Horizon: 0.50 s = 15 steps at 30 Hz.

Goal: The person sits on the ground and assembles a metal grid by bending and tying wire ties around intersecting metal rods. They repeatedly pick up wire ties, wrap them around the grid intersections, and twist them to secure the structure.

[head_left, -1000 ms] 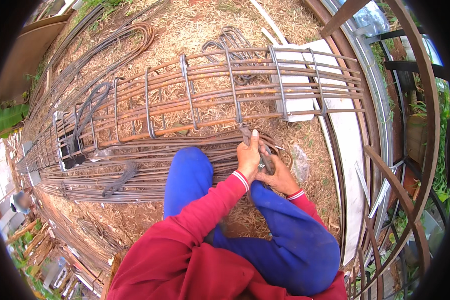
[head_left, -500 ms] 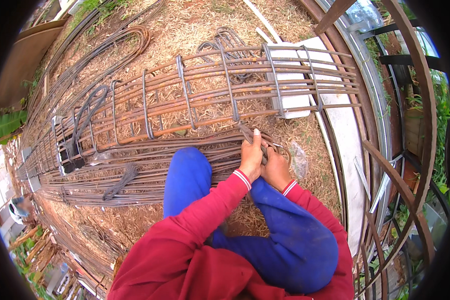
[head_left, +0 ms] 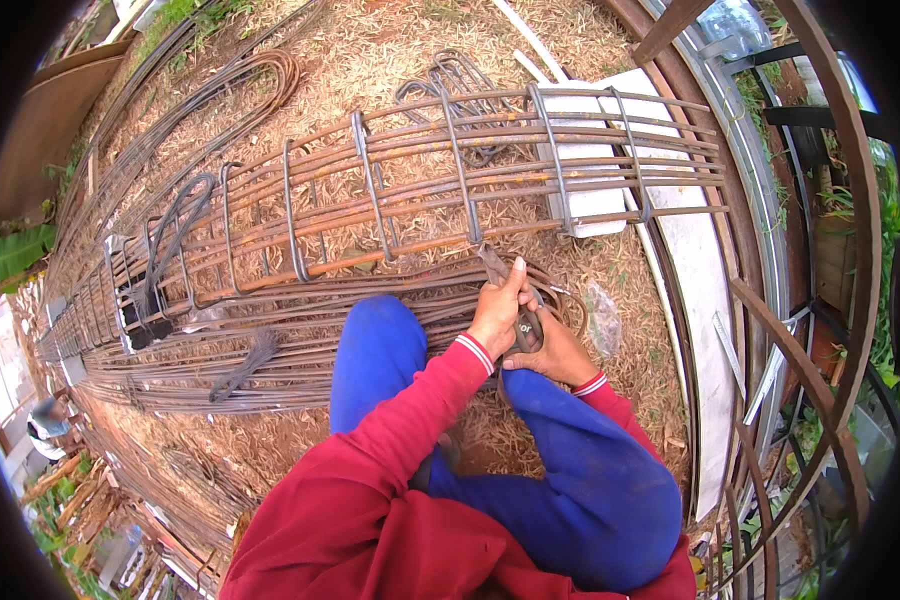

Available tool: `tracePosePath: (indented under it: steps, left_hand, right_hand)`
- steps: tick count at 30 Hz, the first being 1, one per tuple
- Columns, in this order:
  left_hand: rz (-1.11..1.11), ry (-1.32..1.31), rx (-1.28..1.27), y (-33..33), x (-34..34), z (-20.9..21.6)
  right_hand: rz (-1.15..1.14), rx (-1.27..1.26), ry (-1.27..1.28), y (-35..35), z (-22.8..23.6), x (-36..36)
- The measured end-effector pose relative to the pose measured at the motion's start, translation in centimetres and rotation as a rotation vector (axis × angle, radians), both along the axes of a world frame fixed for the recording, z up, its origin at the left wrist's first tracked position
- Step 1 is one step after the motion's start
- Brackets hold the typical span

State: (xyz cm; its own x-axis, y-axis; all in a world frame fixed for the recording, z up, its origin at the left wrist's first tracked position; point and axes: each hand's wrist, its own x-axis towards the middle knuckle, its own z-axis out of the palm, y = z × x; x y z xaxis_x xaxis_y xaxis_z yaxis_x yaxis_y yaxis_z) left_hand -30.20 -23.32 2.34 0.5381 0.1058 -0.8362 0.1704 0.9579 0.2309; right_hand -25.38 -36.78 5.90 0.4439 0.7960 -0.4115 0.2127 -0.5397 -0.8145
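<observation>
Rt hand (head_left: 562, 350) has rolled over since ½ sec ago: back of it faced up then, tucked tight against the L hand (head_left: 497, 312); now its thumb sticks out leftward & a bit of handle shows b/w thumb & fingers. L hand has hardly moved.

L hand is wrapped snug round the dark tool (head_left: 527, 325), fingers curled, thumb pointing up along it. Rt hand is half-curled at the handle end, thumb against it; can't tell how firm its hold is, as some fingers are hidden. Tool slants up-left from the hands, just above the blue trousers (head_left: 380, 340), w/ its tip at or v. near the lower end of a loop (head_left: 461, 170) on the steel cage (head_left: 552, 150); can't tell if they touch.

Cage runs L to rt across the view, rt end over a white block (head_left: 595, 215). Loose rods (head_left: 185, 372) lie b/w cage & person, w/ a bunch of dark wire (head_left: 245, 370) on top. Clear plastic bag (head_left: 603, 318) on the straw, just rt of the hands. Bent rods (head_left: 460, 75) lie beyond the cage. Metal railing (head_left: 867, 250) curves up the far rt.
</observation>
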Motion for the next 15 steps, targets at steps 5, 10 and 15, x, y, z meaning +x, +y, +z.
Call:
tracePosePath:
  steps: [5,10,15]
  left_hand:
    - [0.086,0.136,0.093,-1.2,1.6,1.5]
    - [0.115,-0.038,-0.286,0.4,-1.6,0.5]
    - [0.095,0.143,0.065,-1.2,-0.3,-0.7]
  right_hand:
    - [0.019,-0.213,-0.306,-0.2,0.3,0.7]
    - [-0.148,-0.005,1.401,-0.9,-1.8,3.3]
    - [-0.024,0.205,0.210,-0.1,-0.8,1.2]
